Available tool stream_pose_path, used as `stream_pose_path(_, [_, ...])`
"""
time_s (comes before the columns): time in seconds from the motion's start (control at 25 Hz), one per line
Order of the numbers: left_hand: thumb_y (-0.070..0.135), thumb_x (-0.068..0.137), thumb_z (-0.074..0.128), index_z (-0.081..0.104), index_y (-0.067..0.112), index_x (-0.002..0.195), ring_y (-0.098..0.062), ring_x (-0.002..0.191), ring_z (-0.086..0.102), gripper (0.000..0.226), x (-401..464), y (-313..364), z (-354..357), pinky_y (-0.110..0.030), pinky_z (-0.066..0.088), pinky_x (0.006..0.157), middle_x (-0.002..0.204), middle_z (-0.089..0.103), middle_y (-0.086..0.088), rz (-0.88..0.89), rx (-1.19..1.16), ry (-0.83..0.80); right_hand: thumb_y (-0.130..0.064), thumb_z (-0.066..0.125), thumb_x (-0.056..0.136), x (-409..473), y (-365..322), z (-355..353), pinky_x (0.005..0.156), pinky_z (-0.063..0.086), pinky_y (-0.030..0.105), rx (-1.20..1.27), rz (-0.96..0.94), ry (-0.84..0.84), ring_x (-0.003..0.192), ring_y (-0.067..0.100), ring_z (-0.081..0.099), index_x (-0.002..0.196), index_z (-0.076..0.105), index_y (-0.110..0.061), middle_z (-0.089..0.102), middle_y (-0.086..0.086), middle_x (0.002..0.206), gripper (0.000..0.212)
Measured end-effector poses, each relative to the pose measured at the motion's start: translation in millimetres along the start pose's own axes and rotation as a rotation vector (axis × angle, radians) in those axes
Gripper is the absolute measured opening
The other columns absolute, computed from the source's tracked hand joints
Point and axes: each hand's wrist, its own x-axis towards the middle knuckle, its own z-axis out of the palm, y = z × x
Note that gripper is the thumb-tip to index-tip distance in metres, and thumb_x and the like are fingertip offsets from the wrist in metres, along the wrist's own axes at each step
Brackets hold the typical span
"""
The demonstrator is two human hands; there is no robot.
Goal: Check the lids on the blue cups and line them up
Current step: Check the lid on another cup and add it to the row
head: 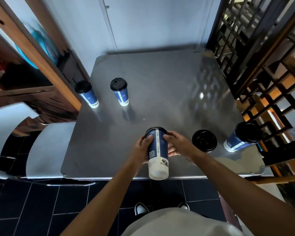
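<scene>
The blue cup in the hands (157, 150) is held up over the near edge of the gray surface (160, 92). It is tipped, so its long side runs from the person outward: the white bottom points back at the person and the open top points away, toward the far wall. It looks like it has no lid on. The left hand (144, 145) wraps its fingers round the left side of this cup, and the right hand (175, 143) curls round the right side, so both hands grip it and neither is free. The loose black lid (204, 140) lies flat on the surface just to the right of the held cup, and the right hand is the nearer one to it. I think that lid must go on this cup, so the cup should be turned up first and the right hand should reach for the lid. Farther right of the held cup, past the lid, stands another blue cup (242, 137) with its lid on. Far behind the held cup and to its left stand two more lidded cups, one (120, 92) nearer the middle and one (88, 94) at the left edge, side by side like the start of a row.
</scene>
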Motion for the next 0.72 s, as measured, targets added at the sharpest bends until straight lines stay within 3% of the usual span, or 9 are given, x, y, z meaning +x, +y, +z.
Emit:
stream_pose_path(0.12, [0.028, 0.097, 0.068, 0.036, 0.029, 0.152, -0.028, 0.108, 0.073, 0.063, -6, 1, -2, -0.047, 0.058, 0.096, 0.119, 0.072, -0.01, 0.08, 0.122, -0.039, -0.015, 0.068, 0.093, -6, -6, 3, 0.09, 0.06, 0.048, 0.016, -0.041, -0.013, 0.088, 0.029, 0.072, 0.132, 0.053, -0.027, 0.068, 0.017, 0.11, 0.043])
stream_pose_path(0.2, [0.015, 0.093, 0.073, 0.047, 0.025, 0.139, -0.028, 0.114, 0.071, 0.054, -7, 0, -5, -0.043, 0.055, 0.1, 0.123, 0.073, -0.009, 0.129, 0.227, -0.163, -0.007, 0.071, 0.08, -9, -9, 5, 0.089, 0.061, 0.043, -0.029, -0.07, -0.038, 0.092, 0.028, 0.071, 0.13, 0.054, -0.027, 0.065, 0.014, 0.115, 0.056])
stream_pose_path(0.28, [0.011, 0.081, 0.081, 0.056, 0.023, 0.13, -0.028, 0.108, 0.074, 0.057, -4, -4, -7, -0.049, 0.056, 0.1, 0.115, 0.077, -0.006, 0.132, 0.342, -0.193, -0.004, 0.061, 0.073, -9, -9, 7, 0.088, 0.06, 0.039, -0.044, -0.041, -0.044, 0.096, 0.029, 0.068, 0.127, 0.055, -0.022, 0.062, 0.013, 0.12, 0.058])
stream_pose_path(0.4, [0.035, 0.058, 0.09, 0.058, 0.033, 0.115, -0.017, 0.095, 0.073, 0.065, -8, -6, -8, -0.051, 0.059, 0.09, 0.104, 0.073, 0.006, 0.187, 0.541, 0.045, -0.03, 0.058, 0.068, 0, -12, 9, 0.09, 0.053, 0.044, -0.066, -0.048, 0.043, 0.099, 0.023, 0.06, 0.108, 0.063, -0.034, 0.064, 0.004, 0.112, 0.04])
stream_pose_path(0.48, [0.043, 0.056, 0.09, 0.053, 0.036, 0.116, -0.014, 0.092, 0.07, 0.071, -9, -9, -8, -0.045, 0.06, 0.086, 0.103, 0.069, 0.009, 0.243, 0.626, 0.042, -0.052, 0.058, 0.072, 4, -19, 10, 0.088, 0.048, 0.041, -0.111, -0.098, 0.091, 0.097, 0.017, 0.061, 0.103, 0.064, -0.045, 0.066, -0.004, 0.106, 0.033])
stream_pose_path(0.6, [0.047, 0.058, 0.087, 0.049, 0.043, 0.121, -0.014, 0.097, 0.067, 0.074, -8, -14, -4, -0.046, 0.059, 0.086, 0.107, 0.066, 0.012, 0.308, 0.691, 0.002, -0.046, 0.052, 0.097, 4, -26, 17, 0.094, 0.045, 0.028, -0.297, -0.142, 0.069, 0.109, 0.012, 0.059, 0.128, 0.061, -0.039, 0.063, -0.006, 0.118, 0.033])
stream_pose_path(0.72, [0.062, 0.054, 0.079, 0.043, 0.045, 0.133, -0.017, 0.112, 0.052, 0.088, -2, -19, 0, -0.039, 0.048, 0.098, 0.116, 0.055, 0.007, 0.349, 0.818, 0.066, -0.048, 0.047, 0.097, 2, -25, 23, 0.109, 0.044, 0.036, -0.512, -0.224, 0.071, 0.121, 0.015, 0.056, 0.136, 0.059, -0.03, 0.06, -0.002, 0.131, 0.045])
